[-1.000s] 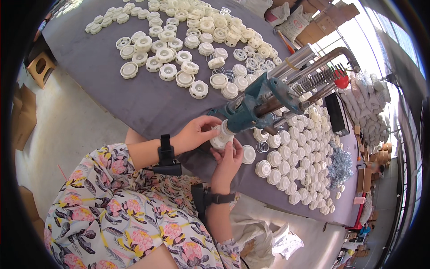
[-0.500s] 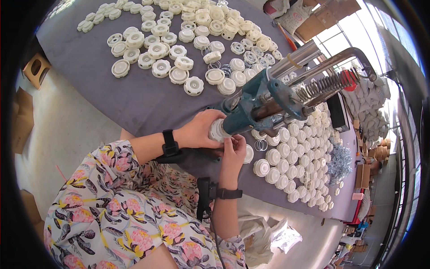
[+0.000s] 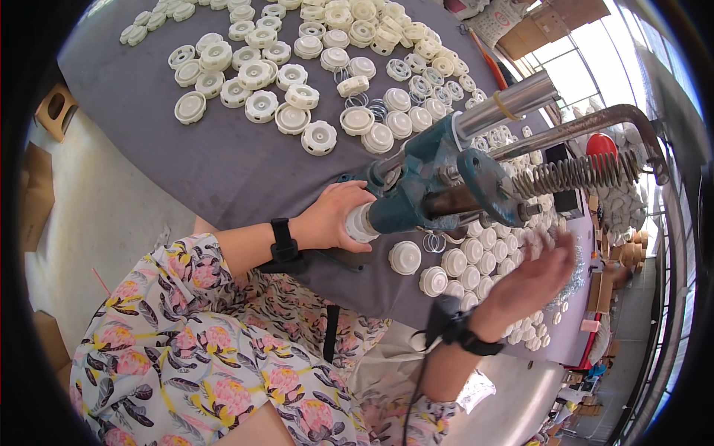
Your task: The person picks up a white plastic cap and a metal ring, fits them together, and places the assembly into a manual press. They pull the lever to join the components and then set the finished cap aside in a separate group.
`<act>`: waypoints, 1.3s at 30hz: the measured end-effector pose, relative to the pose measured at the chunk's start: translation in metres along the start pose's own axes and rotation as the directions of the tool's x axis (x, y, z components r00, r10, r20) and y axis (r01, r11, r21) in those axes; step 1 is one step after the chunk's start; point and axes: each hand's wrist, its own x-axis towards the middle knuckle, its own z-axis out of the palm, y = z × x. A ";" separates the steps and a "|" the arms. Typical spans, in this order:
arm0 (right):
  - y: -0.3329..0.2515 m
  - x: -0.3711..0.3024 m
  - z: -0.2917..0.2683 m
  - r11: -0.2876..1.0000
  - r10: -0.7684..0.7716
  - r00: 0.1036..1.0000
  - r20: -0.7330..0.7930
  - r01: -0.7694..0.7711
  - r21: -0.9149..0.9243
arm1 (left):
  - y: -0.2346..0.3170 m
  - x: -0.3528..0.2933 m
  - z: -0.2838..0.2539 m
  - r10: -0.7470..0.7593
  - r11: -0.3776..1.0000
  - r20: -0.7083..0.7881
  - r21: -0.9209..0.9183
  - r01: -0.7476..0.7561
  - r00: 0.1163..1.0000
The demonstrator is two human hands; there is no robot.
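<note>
My left hand is closed around a white round plastic part, held under the blue-green head of a hand press. Its fingers and thumb wrap the part's side, so only some of it shows. My right hand is raised over the right side of the table, blurred, with its fingers apart and nothing visible in them. Above it run the press's coil spring and bent metal lever. A single white cap lies on the cloth between my hands.
White ribbed and domed plastic parts cover the far side of the grey cloth-covered table. Rows of white caps stand at the right, by a pair of wire springs. Past them lies a heap of metal springs, partly behind my hand.
My right hand has left the white part and swung up and right, opening its fingers. My left hand stays on the part under the press. The view has shifted slightly.
</note>
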 end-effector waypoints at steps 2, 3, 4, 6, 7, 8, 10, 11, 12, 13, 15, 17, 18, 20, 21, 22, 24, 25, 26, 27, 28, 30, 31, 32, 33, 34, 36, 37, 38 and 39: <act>-0.012 0.032 0.016 0.950 -0.306 0.944 0.125 0.296 0.094 | -0.001 0.001 0.001 0.008 1.000 0.018 0.005 -0.008 1.000; -0.019 0.048 0.030 0.925 -0.364 0.915 0.173 0.377 -0.050 | -0.001 0.000 0.001 0.000 1.000 0.014 0.006 0.000 1.000; -0.023 0.063 0.042 0.870 -0.413 0.882 0.228 0.456 -0.188 | -0.001 0.000 -0.001 -0.001 1.000 0.003 0.023 0.001 1.000; -0.020 0.099 0.052 0.798 -0.374 0.834 0.407 0.512 -0.317 | -0.001 -0.002 -0.001 -0.003 0.999 -0.008 0.035 0.003 1.000; -0.026 0.109 0.053 0.688 -0.302 0.774 0.556 0.581 -0.435 | 0.002 -0.001 0.002 0.010 0.998 -0.039 0.061 -0.008 0.999; -0.034 0.114 0.052 0.678 -0.304 0.777 0.551 0.583 -0.447 | 0.005 0.001 0.005 0.026 0.996 -0.070 0.087 -0.019 0.997; -0.042 0.113 0.067 0.982 0.029 0.883 0.469 0.061 -0.177 | 0.002 -0.003 0.006 0.015 0.994 -0.109 0.111 -0.002 0.994; -0.043 0.109 0.068 0.982 0.028 0.881 0.472 0.063 -0.176 | 0.001 -0.003 0.008 0.014 0.991 -0.140 0.132 0.004 0.990; -0.045 0.104 0.065 0.882 -0.143 0.871 0.470 0.328 -0.339 | 0.000 -0.003 0.009 0.016 0.991 -0.141 0.130 0.002 0.990; -0.048 0.096 0.061 0.683 -0.303 0.815 0.495 0.547 -0.483 | 0.000 -0.003 0.011 0.011 0.990 -0.147 0.140 0.010 0.989; -0.048 0.066 0.053 0.695 -0.518 0.764 0.385 0.638 -0.332 | -0.006 -0.008 0.011 -0.017 0.986 -0.169 0.159 0.045 0.986; -0.069 0.022 0.038 0.633 -0.593 0.707 0.386 0.705 -0.318 | -0.007 -0.009 0.011 -0.035 0.989 -0.174 0.138 0.059 0.984; -0.076 -0.006 0.022 0.775 -0.471 0.822 0.320 0.559 -0.294 | -0.009 -0.010 0.011 -0.030 0.989 -0.179 0.135 0.055 0.983; -0.077 -0.057 -0.012 0.914 -0.260 0.883 0.391 0.095 0.393 | -0.008 -0.008 0.013 -0.067 0.993 -0.168 0.084 0.082 0.984; -0.071 -0.084 -0.029 0.927 -0.275 0.875 0.399 0.133 0.350 | -0.007 -0.006 0.013 -0.054 0.994 -0.165 0.081 0.068 0.985; -0.068 -0.107 -0.036 0.951 -0.211 0.878 0.429 0.084 0.297 | -0.006 -0.005 0.013 -0.075 0.995 -0.149 0.061 0.085 0.986; -0.054 -0.147 -0.043 0.992 -0.045 0.916 0.399 -0.008 0.130 | -0.008 -0.004 0.015 -0.087 0.995 -0.127 0.034 0.092 0.988; -0.050 -0.165 -0.052 0.995 0.088 0.898 0.431 -0.101 0.008 | -0.009 -0.004 0.015 -0.096 0.994 -0.130 0.044 0.103 0.987; -0.047 -0.181 -0.055 0.974 0.224 0.905 0.362 -0.222 -0.049 | -0.010 -0.004 0.015 -0.105 0.992 -0.132 0.053 0.113 0.986; -0.047 -0.191 -0.055 0.934 0.357 0.891 0.281 -0.344 -0.094 | -0.011 -0.004 0.016 -0.096 0.993 -0.126 0.052 0.104 0.987; -0.043 -0.191 -0.053 0.935 0.353 0.895 0.271 -0.341 -0.094 | -0.014 -0.004 0.018 -0.091 0.994 -0.137 0.053 0.099 0.986; -0.032 -0.181 -0.041 0.961 0.114 0.954 0.277 -0.036 -0.273 | -0.019 -0.005 0.021 -0.075 0.995 -0.143 0.055 0.084 0.987; -0.035 -0.176 -0.041 0.961 0.110 0.956 0.272 -0.032 -0.273 | -0.021 -0.005 0.022 -0.078 0.994 -0.145 0.062 0.088 0.986; -0.043 -0.169 -0.041 0.904 0.417 0.845 0.334 -0.348 -0.248 | -0.022 -0.006 0.022 -0.082 0.993 -0.147 0.068 0.093 0.986; -0.052 -0.161 -0.040 0.742 0.664 0.634 0.396 -0.626 -0.241 | -0.022 -0.006 0.023 -0.074 0.994 -0.145 0.068 0.085 0.987; -0.062 -0.153 -0.035 0.566 0.789 0.425 0.443 -0.783 -0.258 | -0.023 -0.007 0.025 -0.074 0.994 -0.142 0.066 0.084 0.987; -0.048 -0.160 -0.039 0.609 0.781 0.449 0.435 -0.703 -0.368 | -0.023 -0.008 0.024 -0.073 0.995 -0.136 0.062 0.082 0.988; -0.034 -0.167 -0.045 0.632 0.774 0.468 0.427 -0.612 -0.475 | -0.021 -0.009 0.021 -0.081 0.992 -0.104 0.090 0.091 0.991; -0.005 -0.187 -0.047 0.707 0.707 0.583 0.402 -0.560 -0.432 | -0.016 -0.008 0.022 -0.080 0.990 -0.069 0.115 0.087 0.994; 0.008 -0.194 -0.046 0.712 0.701 0.586 0.405 -0.551 -0.434 | -0.017 -0.007 0.023 -0.076 0.990 -0.078 0.111 0.084 0.994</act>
